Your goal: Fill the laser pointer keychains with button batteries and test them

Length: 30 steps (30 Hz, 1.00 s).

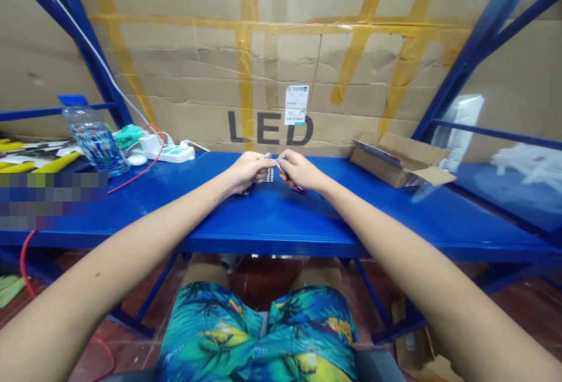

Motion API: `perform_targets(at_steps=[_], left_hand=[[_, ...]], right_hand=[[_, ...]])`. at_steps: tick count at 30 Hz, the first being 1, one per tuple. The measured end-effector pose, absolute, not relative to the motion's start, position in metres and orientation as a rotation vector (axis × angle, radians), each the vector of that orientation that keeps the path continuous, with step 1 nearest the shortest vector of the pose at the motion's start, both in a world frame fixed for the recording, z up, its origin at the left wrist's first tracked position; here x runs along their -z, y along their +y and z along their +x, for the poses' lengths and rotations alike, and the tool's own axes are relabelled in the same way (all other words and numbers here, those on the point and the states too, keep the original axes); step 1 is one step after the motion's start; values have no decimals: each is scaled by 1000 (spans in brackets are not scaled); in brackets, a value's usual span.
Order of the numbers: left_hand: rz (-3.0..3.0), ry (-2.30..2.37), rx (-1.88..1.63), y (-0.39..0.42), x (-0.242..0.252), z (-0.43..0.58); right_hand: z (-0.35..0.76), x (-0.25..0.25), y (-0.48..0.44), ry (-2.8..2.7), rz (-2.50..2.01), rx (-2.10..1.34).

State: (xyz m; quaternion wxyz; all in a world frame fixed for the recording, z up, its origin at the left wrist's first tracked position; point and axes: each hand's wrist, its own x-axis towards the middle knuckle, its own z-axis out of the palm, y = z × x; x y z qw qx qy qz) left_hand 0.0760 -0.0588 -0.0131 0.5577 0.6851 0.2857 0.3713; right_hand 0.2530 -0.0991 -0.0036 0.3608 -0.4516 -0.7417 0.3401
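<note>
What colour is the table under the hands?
Bright blue; the table shows best in the head view.

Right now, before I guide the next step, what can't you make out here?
Head view only:
1. The small part held in the left hand, against the right hand: too small to identify, mostly covered by both hands.
2. The cardboard box contents: hidden by its flaps.
3. The label print: too small to read.
4. The bench at its left end: masked by a pixelated patch.
5. The white items on the right shelf: blurred.
</note>
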Motion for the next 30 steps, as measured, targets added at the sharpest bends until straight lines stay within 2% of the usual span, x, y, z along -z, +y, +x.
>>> perform_targets(at_steps=[11, 18, 22, 30], left_hand=[[1573, 697, -895, -59, 17, 78], [1653, 777, -950, -59, 17, 78], [1736, 811, -971, -61, 18, 78], [1723, 764, -992, -59, 19, 78]], right_hand=[[254, 5, -98, -1902, -1193, -893], [263, -1, -100, -2042, -1102, -1020], [267, -1, -101, -2133, -1174, -895], [265, 4, -95, -2280, -1018, -512]])
